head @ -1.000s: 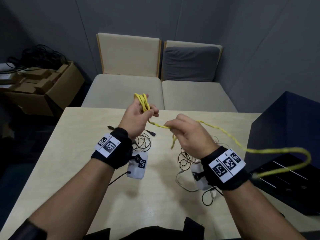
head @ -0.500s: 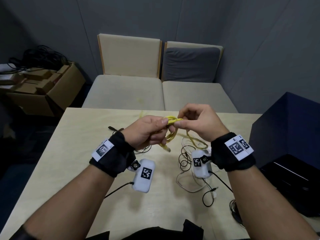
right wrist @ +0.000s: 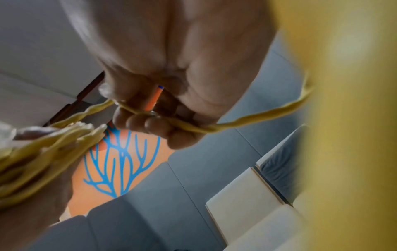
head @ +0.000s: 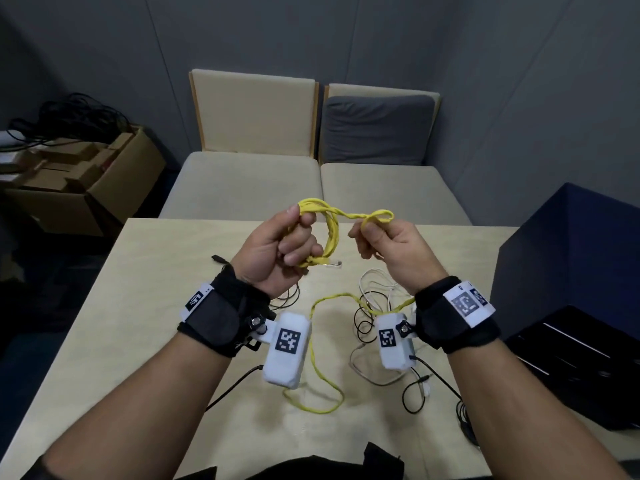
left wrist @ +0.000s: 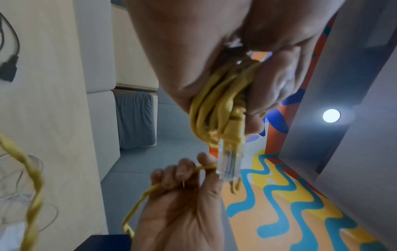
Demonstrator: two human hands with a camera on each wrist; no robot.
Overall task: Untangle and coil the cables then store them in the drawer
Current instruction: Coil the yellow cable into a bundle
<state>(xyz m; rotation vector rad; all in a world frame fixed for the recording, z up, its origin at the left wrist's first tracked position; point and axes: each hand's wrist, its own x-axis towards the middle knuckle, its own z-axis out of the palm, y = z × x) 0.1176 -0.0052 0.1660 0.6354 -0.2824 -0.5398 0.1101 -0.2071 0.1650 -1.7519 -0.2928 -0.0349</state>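
My left hand (head: 287,244) grips a small coil of yellow cable (head: 330,237) above the table, its clear plug (head: 334,263) sticking out to the right. The left wrist view shows the same coil (left wrist: 214,105) bunched in the fist with the plug (left wrist: 228,163) hanging down. My right hand (head: 384,237) pinches a loop of this cable (head: 379,216) beside the left hand; in the right wrist view the strand (right wrist: 236,123) runs through the curled fingers. The loose tail (head: 318,375) drops to the table between my wrists. Black and white cables (head: 372,313) lie tangled under my right wrist.
A light wooden table (head: 138,323) lies under my hands. A dark blue cabinet (head: 571,271) with an open black drawer (head: 571,362) stands at the right. Two beige seats (head: 311,181) are behind the table. A cardboard box (head: 86,174) with black cables sits at the left.
Both hands rose and drew apart after meeting over the table. Another turn went onto the coil in the left hand. The long yellow tail that swung out right now lies on the table.
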